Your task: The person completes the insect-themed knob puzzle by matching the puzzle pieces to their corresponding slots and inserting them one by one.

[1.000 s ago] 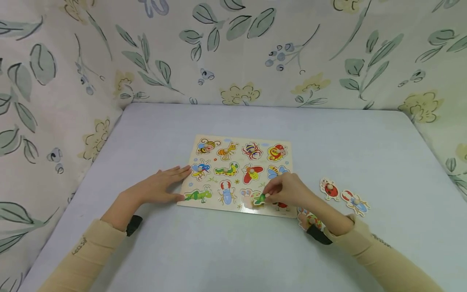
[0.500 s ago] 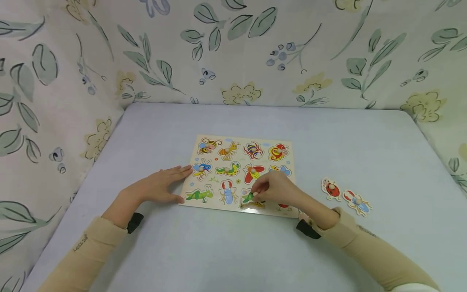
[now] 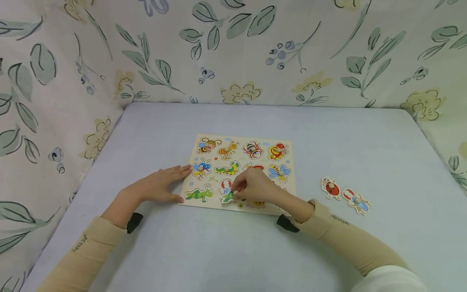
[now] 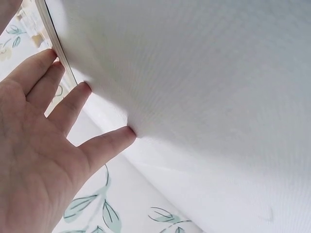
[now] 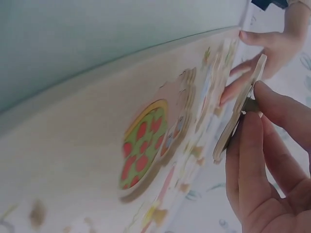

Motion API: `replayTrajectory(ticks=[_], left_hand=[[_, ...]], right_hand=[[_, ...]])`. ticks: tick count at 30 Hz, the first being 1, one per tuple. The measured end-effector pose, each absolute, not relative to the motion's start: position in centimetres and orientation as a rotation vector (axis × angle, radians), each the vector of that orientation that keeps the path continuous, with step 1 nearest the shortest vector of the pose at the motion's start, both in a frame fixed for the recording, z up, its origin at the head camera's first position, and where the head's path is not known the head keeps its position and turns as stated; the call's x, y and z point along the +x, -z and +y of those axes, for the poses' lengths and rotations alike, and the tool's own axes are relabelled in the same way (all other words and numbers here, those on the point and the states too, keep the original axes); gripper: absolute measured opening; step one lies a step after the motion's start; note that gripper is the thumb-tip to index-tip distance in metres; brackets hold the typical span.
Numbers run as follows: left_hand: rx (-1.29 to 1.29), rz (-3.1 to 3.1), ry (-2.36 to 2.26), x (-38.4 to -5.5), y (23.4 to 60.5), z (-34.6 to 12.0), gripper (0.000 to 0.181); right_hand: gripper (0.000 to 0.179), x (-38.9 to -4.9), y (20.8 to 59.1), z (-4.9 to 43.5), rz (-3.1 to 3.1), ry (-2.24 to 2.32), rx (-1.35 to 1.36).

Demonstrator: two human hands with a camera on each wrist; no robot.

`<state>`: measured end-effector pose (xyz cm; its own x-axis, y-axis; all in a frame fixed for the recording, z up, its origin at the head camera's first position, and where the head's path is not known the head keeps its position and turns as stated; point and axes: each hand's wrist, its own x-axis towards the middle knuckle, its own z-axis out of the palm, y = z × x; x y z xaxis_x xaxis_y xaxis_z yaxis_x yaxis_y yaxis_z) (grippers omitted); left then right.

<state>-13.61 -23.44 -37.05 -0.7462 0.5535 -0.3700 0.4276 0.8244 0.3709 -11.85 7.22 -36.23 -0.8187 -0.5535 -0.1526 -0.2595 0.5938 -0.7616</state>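
A wooden insect puzzle board lies in the middle of the table. Along its left edge rests my left hand, fingers spread and nearly straight; the left wrist view shows its fingertips touching the edge and the tabletop. Over the bottom row, my right hand pinches the knob of a green puzzle piece between thumb and fingers. In the right wrist view this piece is tilted on edge, above the board. It partly covers the blue beetle picture. On the left of that row is a green grasshopper picture.
Two loose pieces, a red ladybug and a blue beetle, lie on the table right of the board. Knobbed insect pieces such as the spider fill the upper rows. A floral cloth hangs behind.
My right hand has carried the green piece leftward along the bottom row to the beetle picture. A loose piece by the board's lower right corner is now out of sight. My left hand stays put.
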Motion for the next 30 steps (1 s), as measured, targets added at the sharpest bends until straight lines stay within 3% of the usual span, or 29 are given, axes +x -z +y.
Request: replayTrajectory(ticks=[30], left_hand=[[0.758,2.540,-0.412,-13.4,37.0,-23.6,0.089]], right_hand=[[0.008,-12.5,35.9,1.9,2.451,1.000,-0.710]])
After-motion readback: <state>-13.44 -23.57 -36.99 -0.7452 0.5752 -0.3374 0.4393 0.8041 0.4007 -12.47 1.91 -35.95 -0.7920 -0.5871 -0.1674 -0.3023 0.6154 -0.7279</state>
